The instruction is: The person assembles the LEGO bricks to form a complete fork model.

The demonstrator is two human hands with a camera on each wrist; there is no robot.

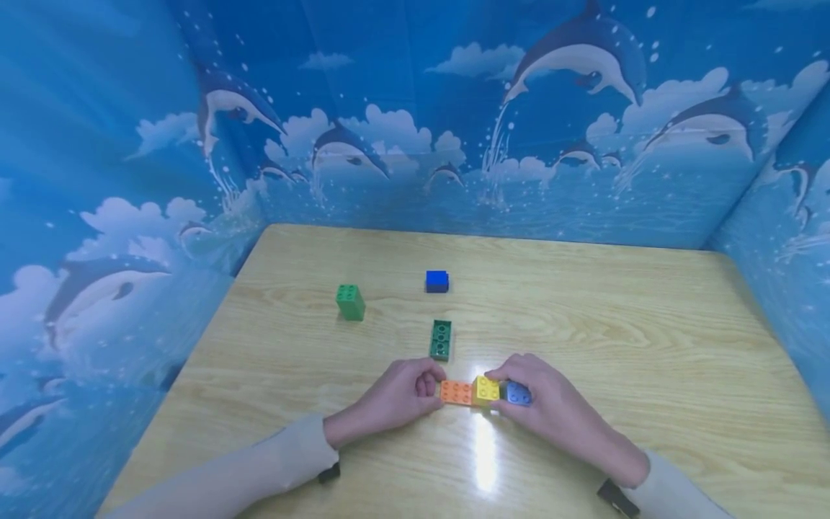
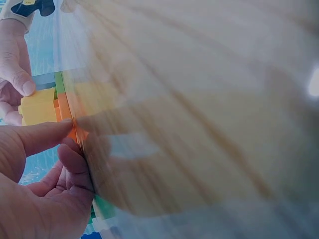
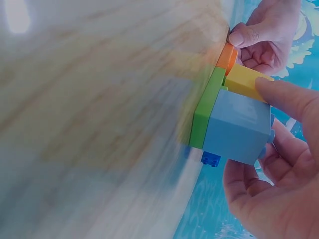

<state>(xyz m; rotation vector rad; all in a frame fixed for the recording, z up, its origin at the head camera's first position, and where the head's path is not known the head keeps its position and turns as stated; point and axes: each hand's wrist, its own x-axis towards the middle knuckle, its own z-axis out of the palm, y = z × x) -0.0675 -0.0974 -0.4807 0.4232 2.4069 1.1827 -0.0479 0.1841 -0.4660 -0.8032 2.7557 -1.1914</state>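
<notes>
While wristcams best reveal lime brick point(image 3: 203, 114) | right grip point(image 1: 550, 405) pinches yellow point(image 1: 485, 390) | left point(image 1: 400, 394), seemingly, orange point(image 1: 457, 393)

The left arm point(image 1: 350, 425) and right arm point(image 1: 612, 447), in pale sleeves point(image 1: 272, 458), reach inward from the lower corners of the head view, wrists bare. The left hand point(image 1: 410, 393) pinches with thumb and forefinger, its other fingers curled toward the palm. Facing it, the right hand point(image 1: 545, 396) also pinches, thumb opposite bent fingers.

head: high, near side, facing far and down over table point(image 1: 616, 317) | left-wrist, right-wrist views: low, close, facing far | both share yellow block point(image 2: 39, 108)
</notes>
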